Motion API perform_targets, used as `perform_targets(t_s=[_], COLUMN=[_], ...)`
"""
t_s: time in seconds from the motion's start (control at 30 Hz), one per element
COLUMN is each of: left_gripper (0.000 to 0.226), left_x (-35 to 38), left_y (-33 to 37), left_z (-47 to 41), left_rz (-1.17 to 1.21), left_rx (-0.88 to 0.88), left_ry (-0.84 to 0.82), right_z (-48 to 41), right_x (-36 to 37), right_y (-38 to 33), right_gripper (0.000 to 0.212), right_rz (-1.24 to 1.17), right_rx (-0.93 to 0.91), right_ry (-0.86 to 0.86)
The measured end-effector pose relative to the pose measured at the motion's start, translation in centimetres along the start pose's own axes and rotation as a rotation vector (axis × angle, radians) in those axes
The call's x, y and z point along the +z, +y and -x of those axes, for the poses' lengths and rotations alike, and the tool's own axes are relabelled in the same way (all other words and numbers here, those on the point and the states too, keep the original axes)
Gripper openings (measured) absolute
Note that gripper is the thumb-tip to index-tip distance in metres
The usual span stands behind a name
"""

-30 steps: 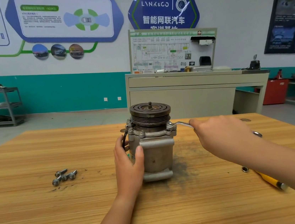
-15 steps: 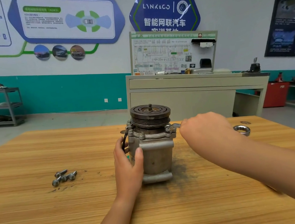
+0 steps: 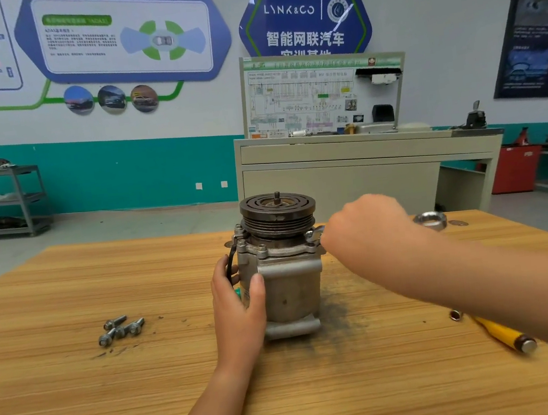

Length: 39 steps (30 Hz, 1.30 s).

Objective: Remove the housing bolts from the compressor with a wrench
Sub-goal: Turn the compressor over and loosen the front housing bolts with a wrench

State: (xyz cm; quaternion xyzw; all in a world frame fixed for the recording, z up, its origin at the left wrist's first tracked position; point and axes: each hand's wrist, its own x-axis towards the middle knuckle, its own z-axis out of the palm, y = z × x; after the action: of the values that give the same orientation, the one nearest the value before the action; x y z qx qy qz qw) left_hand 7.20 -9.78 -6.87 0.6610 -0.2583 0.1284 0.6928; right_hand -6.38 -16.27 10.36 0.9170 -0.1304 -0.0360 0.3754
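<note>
A grey metal compressor point(image 3: 288, 281) stands upright on the wooden table point(image 3: 82, 403), its dark grooved pulley on top. My left hand point(image 3: 239, 311) grips the compressor's left side. My right hand point(image 3: 368, 226) is closed around a silver wrench point(image 3: 318, 231), of which only the end shows, set on a bolt at the housing's right flange. Its ring end point(image 3: 431, 220) sticks out past my wrist. Three removed bolts point(image 3: 120, 329) lie together on the table to the left.
A yellow-handled tool point(image 3: 502, 334) with a small socket point(image 3: 455, 315) near it lies at the right, partly under my right forearm. Dark grime marks the table around the compressor's base. A beige training bench point(image 3: 347, 170) and a grey shelf cart point(image 3: 3, 202) stand beyond the table.
My right hand has swung the wrench from out at the right in toward the compressor, then back slightly. My left hand has held the housing still.
</note>
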Motion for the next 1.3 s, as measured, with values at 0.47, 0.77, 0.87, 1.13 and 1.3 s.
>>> perform_targets(t_s=[0.47,0.77,0.87,1.13,1.3], left_gripper=[0.057,0.058,0.060,0.070,0.059], left_x=[0.0,-0.1,-0.1,-0.1,-0.1], left_y=[0.1,0.2,0.3,0.6,0.2], left_z=[0.1,0.1,0.2,0.3,-0.1], left_rz=[-0.027,-0.025,-0.021,-0.019,-0.036], left_rx=[-0.012,-0.026,-0.025,-0.037,-0.015], left_ry=[0.004,0.008,0.001,0.002,0.000], right_z=[-1.4,-0.7,-0.5,-0.4,-0.9], right_x=[5.4,4.0,5.3,9.8,8.7], right_y=[2.5,1.2,1.2,0.1,1.5], right_gripper=[0.024,0.014,0.018,0.022,0.021], right_rz=[-0.091,0.006,0.006,-0.231,-0.182], right_rx=[-0.018,-0.007,0.029,0.186,0.136], right_ry=[0.191,0.153,0.169,0.258,0.258])
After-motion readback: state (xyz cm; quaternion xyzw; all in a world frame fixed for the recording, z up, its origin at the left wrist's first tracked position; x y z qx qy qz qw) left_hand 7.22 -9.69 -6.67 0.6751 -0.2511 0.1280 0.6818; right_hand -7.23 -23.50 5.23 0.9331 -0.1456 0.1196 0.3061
